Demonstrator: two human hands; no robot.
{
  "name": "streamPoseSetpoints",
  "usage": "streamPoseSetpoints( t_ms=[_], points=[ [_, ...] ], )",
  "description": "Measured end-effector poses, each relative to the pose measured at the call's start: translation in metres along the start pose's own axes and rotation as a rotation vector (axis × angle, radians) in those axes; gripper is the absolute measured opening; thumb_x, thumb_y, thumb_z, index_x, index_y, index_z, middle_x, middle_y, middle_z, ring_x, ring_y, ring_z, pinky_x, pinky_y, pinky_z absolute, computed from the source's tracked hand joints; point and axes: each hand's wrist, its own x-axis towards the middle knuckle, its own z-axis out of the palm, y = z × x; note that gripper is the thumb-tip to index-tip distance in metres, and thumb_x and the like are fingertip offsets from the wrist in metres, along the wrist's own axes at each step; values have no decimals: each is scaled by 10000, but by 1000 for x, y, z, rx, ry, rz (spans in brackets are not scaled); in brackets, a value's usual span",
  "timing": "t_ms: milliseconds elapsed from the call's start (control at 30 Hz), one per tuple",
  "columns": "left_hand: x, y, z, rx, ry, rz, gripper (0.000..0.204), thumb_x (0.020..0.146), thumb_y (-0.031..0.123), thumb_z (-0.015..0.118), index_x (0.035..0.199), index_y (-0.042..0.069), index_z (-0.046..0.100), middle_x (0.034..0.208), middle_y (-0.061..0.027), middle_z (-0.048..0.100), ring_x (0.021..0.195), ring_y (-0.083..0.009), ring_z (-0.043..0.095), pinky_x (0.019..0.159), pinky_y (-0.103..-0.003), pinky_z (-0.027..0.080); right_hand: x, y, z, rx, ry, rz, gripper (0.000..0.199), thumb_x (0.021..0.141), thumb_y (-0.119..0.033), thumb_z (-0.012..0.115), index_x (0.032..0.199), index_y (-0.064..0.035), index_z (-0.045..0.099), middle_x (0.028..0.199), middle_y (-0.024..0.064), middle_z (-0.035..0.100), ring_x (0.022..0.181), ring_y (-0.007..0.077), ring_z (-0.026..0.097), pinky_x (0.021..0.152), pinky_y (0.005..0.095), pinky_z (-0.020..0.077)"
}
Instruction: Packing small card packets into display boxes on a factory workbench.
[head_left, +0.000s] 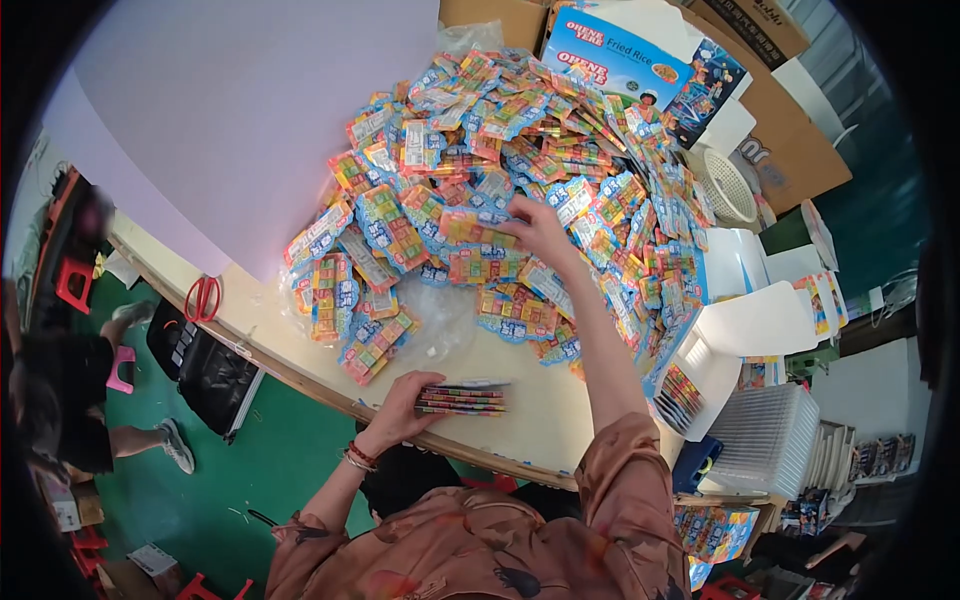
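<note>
My left hand (pixel 398 408) is closed round the left end of a small stack of flat colourful packets (pixel 466 401), held on edge near the table's front. My right hand (pixel 540 232) reaches over a large heap of the same packets (pixel 500 130) and grips one colourful packet (pixel 478 227) by its right end. The packets are flat, with blue scalloped tops and rows of coloured squares; some lie with a white label side up. A crumpled clear plastic bag (pixel 440 322) lies between the heap and my left hand.
Red scissors (pixel 203 299) rest at the left table edge, beside a pale purple panel (pixel 230 120). Right of the heap stand an open white box (pixel 690 390) with packets inside, a white basket (pixel 727 187) and a stack of clear plastic trays (pixel 762 430). Another person's legs show at left.
</note>
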Motion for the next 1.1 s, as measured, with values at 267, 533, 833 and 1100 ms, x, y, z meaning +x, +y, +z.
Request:
streamPoseSetpoints(
  t_ms=[267,533,833,1100],
  points=[
    [3,1,5,13,10,6,580,695,104,804,1189,69,503,1112,-110,563,1039,-310,531,920,-372,406,-19,70,19,-464,84,-453,294,690,-154,759,889,-53,568,1064,102,564,990,320,566,861,398,448],
    [-3,-10,9,-56,38,-68,591,688,104,801,1197,77,503,1098,-118,561,1021,-324,530,902,-374,414,-96,9,35,-257,196,-499,208,775,-10,661,963,-32,574,863,118,594,820,304,588,711,376,464],
    [16,0,25,-4,36,24,929,670,73,837,1403,66,266,1425,-186,325,1246,-317,428,967,-368,456,-201,55,69,96,59,-187,91,770,-9,677,861,-17,676,796,74,598,732,205,581,638,301,450],
    [35,-7,50,-307,-85,-100,1116,590,85,886,1467,57,198,1295,-148,405,1207,-264,463,1010,-372,430,-222,65,77,18,258,-108,299,885,-209,656,1123,-31,630,1055,85,615,992,179,574,837,297,482]
  ],
)
